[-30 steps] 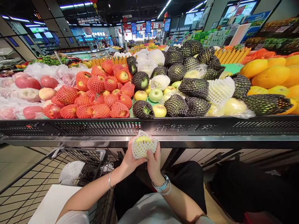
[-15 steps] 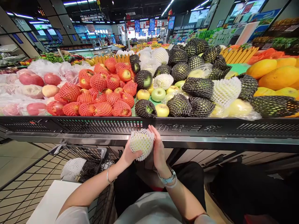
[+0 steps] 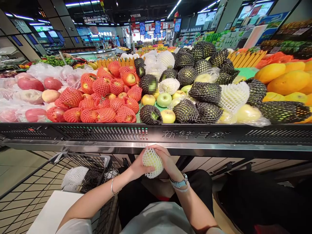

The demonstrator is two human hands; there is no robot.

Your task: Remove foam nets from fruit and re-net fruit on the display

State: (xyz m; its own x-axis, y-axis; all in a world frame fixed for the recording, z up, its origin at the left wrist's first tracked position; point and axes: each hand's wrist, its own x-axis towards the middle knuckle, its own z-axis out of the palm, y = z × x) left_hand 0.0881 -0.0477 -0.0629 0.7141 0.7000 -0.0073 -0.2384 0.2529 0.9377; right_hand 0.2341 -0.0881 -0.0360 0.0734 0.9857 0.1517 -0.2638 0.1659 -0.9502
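A pale green apple in a white foam net (image 3: 153,161) is between my hands, just in front of the display's metal edge. My left hand (image 3: 138,168) grips it from the left, with the thumb across its near face. On the other side my right hand (image 3: 166,160) curls round the far top and right of the net, its fingertips partly hidden. Bare green and yellow apples, among them a green apple (image 3: 164,99), lie in the display beyond, beside fruit in black foam nets (image 3: 186,111).
Apples in red nets (image 3: 104,114) fill the display's left middle, bagged peaches or apples (image 3: 29,82) further left. Yellow melons (image 3: 290,79) lie at right. A shopping cart (image 3: 73,156) with white and black nets stands at lower left. The black display rail (image 3: 195,134) runs across in front.
Both hands have drawn the netted apple slightly down and to the right, away from the rail. My right hand has gone from flat beside the fruit to curled against it.
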